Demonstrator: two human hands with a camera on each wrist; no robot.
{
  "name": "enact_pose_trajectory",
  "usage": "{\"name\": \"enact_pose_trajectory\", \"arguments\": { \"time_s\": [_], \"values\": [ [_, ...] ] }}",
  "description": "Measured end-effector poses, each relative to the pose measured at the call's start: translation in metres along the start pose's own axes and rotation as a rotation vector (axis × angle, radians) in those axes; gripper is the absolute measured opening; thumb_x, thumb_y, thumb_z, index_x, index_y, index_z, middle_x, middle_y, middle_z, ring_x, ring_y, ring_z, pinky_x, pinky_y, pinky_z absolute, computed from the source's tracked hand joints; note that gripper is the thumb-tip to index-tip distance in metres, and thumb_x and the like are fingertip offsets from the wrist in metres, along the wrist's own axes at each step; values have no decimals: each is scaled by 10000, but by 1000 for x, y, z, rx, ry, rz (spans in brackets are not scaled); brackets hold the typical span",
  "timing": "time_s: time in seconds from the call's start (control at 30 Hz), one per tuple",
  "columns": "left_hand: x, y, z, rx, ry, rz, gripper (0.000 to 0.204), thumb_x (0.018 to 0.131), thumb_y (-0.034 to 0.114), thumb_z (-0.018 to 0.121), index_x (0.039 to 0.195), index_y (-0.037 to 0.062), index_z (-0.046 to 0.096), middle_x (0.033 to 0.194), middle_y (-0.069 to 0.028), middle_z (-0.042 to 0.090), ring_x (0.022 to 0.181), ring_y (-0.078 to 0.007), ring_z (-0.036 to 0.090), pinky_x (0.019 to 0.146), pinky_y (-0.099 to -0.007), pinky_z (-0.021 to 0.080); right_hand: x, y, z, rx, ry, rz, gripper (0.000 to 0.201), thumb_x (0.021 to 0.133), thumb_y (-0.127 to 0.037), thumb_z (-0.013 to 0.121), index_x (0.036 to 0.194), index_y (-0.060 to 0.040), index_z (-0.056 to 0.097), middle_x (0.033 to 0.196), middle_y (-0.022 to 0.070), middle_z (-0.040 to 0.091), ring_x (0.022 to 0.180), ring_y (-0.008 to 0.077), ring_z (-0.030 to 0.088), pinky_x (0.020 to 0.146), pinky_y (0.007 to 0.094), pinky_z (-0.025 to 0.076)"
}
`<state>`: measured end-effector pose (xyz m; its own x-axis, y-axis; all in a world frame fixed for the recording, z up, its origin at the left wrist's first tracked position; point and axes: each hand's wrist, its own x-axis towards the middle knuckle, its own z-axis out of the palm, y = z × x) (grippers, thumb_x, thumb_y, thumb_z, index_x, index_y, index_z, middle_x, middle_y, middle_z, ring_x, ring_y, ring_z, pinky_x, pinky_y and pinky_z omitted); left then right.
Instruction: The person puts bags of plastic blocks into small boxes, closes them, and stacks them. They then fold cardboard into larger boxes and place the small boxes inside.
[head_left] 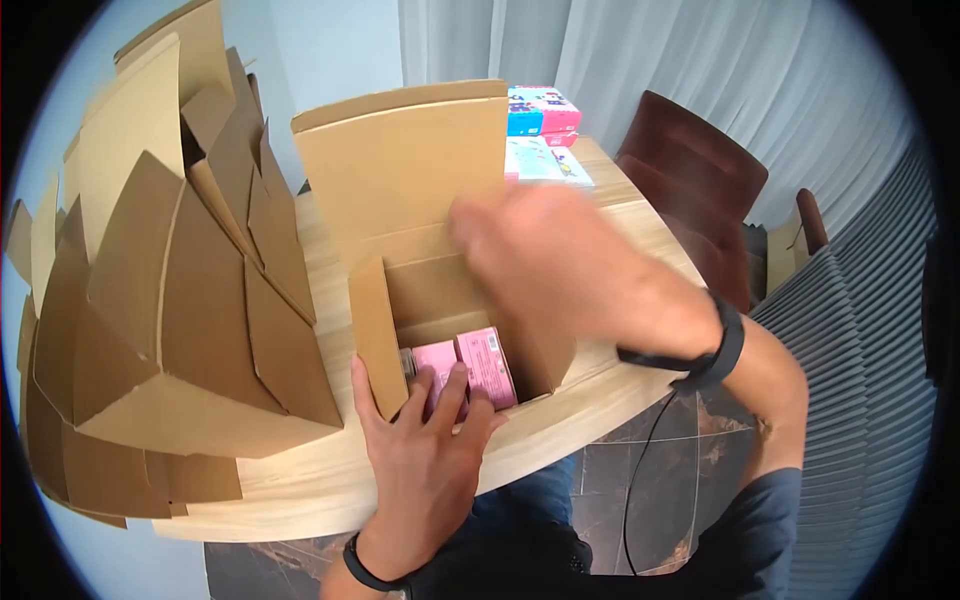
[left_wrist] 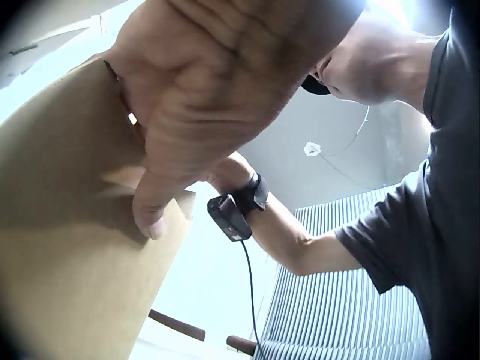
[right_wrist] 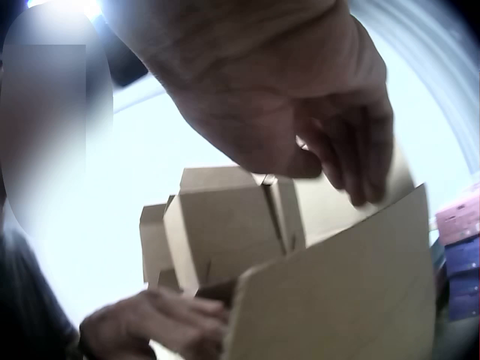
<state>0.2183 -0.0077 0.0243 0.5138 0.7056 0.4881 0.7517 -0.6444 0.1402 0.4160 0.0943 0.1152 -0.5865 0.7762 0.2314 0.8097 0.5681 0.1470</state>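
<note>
An upright open cardboard box (head_left: pixel 400 180) contains pink boxes (head_left: pixel 485 365) at its near end. My left hand (head_left: pixel 425 465) grips the box's near wall, with several fingers inside against the pink boxes and one outside the left flap. In the left wrist view, the thumb of that hand (left_wrist: pixel 217 90) lies on the cardboard (left_wrist: pixel 60 247). My right hand (head_left: pixel 560 255), blurred, is above the box's right side. From the right wrist view, its loosely curled fingers (right_wrist: pixel 360 161) hang near a flap's edge (right_wrist: pixel 337 277), with nothing seen in them.
Several empty-looking cardboard boxes (head_left: pixel 210 260) are stacked at the left of the wooden table (head_left: pixel 300 500). Behind the open box are blue, pink and white packages (head_left: pixel 545 110). A brown chair (head_left: pixel 690 170) stands at the back right. A black cable (head_left: pixel 640 480) hangs below the right wrist.
</note>
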Motion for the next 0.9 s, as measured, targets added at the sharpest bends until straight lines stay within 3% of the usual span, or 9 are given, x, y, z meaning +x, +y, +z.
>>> {"name": "enact_pose_trajectory", "arguments": {
  "time_s": [0.07,0.17,0.23,0.37,0.47,0.6,0.73,0.8,0.9],
  "values": [
    [2,0,-1,1,9,2,259,876,318,753,983,86,715,1212,-92,695,1063,-323,670,1111,-784,261,-2,28,-18,445,513,488,319,941,-277,634,954,40,664,799,189,676,814,414,689,742,498,539],
    [4,3,-1,39,0,-10,245,878,327,752,939,99,689,1203,-48,705,1071,-295,654,1130,-743,267,-1,109,50,165,732,536,422,987,-368,599,1050,46,658,1001,247,701,933,440,681,804,516,534],
    [6,2,-1,91,-13,2,233,878,330,749,915,113,674,1207,-9,705,1088,-268,636,1144,-706,272,3,137,78,312,395,735,498,967,-416,616,1198,25,639,1235,271,656,1077,430,657,874,520,530],
    [6,2,0,138,-38,8,244,870,341,760,974,130,694,1213,-3,694,1090,-252,622,1143,-694,280,25,117,90,334,599,549,624,938,-468,641,1307,34,608,1338,305,592,1163,439,629,938,530,526],
    [10,6,-7,116,-64,9,284,872,345,762,1091,166,734,1191,1,680,1063,-243,596,1144,-691,272,43,107,97,437,359,592,714,926,-521,639,1443,-33,568,1455,362,479,1302,517,530,1057,583,470],
    [13,6,-12,106,-124,11,324,877,341,763,1165,193,745,1172,2,661,1032,-241,570,1141,-693,265,47,105,113,418,304,539,630,947,-500,607,1486,-175,566,1581,374,300,1424,571,353,1051,695,422],
    [12,5,-10,110,-117,13,311,877,330,763,1150,181,747,1175,1,661,1037,-244,570,1139,-692,264,42,105,109,379,269,526,659,938,-480,631,1484,-120,553,1608,371,252,1412,587,360,1042,717,412],
    [14,5,-10,114,-104,19,315,873,333,764,1148,180,746,1169,0,662,1035,-244,571,1136,-689,270,48,82,96,230,375,605,670,912,-417,679,1467,-66,544,1561,365,314,1354,588,417,1010,728,426],
    [14,7,-11,111,-116,0,327,863,341,768,1146,178,746,1157,-3,662,1028,-244,572,1126,-683,284,59,75,103,254,201,654,663,890,-370,709,1438,-33,549,1475,346,400,1274,570,485,970,718,447]
  ]
}}
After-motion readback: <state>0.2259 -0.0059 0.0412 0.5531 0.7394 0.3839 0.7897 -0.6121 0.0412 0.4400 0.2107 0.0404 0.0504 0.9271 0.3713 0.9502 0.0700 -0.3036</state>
